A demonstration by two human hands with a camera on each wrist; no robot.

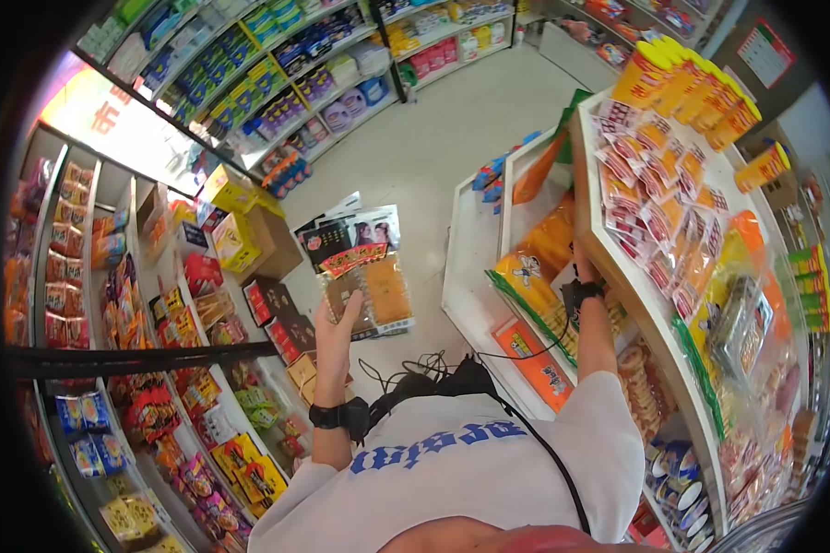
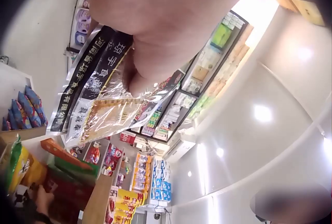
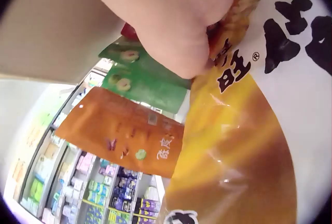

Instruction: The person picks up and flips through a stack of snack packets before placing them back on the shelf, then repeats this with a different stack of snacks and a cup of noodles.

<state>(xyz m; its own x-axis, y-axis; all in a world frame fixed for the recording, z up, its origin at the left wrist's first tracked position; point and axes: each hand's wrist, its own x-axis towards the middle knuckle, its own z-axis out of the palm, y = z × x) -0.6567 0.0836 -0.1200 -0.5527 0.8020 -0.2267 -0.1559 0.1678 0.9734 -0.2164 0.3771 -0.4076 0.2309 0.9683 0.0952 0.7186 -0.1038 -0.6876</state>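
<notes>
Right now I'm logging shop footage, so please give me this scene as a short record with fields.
Place: shop
Left hand: holds packets
Right hand: at edge of yellow bag; grip unclear
Past the bag: orange pouch, green pouch
Upper shelf: yellow tubs, red-and-white packs

Yellow bag (image 3: 233, 146) reads "旺"; silver-edged packet (image 2: 106, 97) reads "河南省"

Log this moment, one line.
left hand: holds flat clear-and-black plastic snack packets | right hand: at glossy yellow-and-white plastic bag, grip unclear
</notes>
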